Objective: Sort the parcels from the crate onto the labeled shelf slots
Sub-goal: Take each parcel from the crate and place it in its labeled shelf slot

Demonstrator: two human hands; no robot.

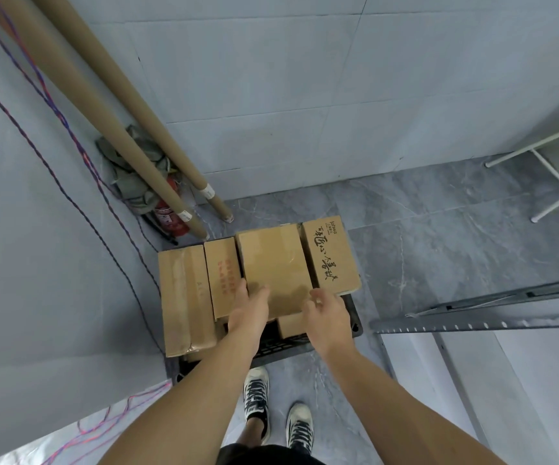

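You stand in a corner of pale tiled wall [271, 78] on a grey marbled floor [439, 236]. Open floor runs to the right of the load and behind it toward the wall. The grey metal shelf frame [472, 325], its rail punched with holes, reaches in from the right, its end just beside the crate. Two long cardboard tubes [130, 139] lean into the left corner, their feet near the crate's far left.

The black plastic crate [281, 344] sits on the floor in front of your shoes [256, 394]. Brown parcels lie across its top, overhanging the rim. From the left these are a long taped parcel [184, 297], a narrower parcel with red print [224, 276], a plain parcel [273, 263] lying highest, and a parcel with black script [331, 256]. A small parcel [290, 325] shows underneath at the near edge.

Your left hand [248, 312] rests on the plain parcel's near left corner, fingers fairly straight. Your right hand [328, 317] is at its near right corner, fingers half-curled around nothing visible. Whether it touches is unclear.

A red fire extinguisher [169, 213] stands behind the tubes.
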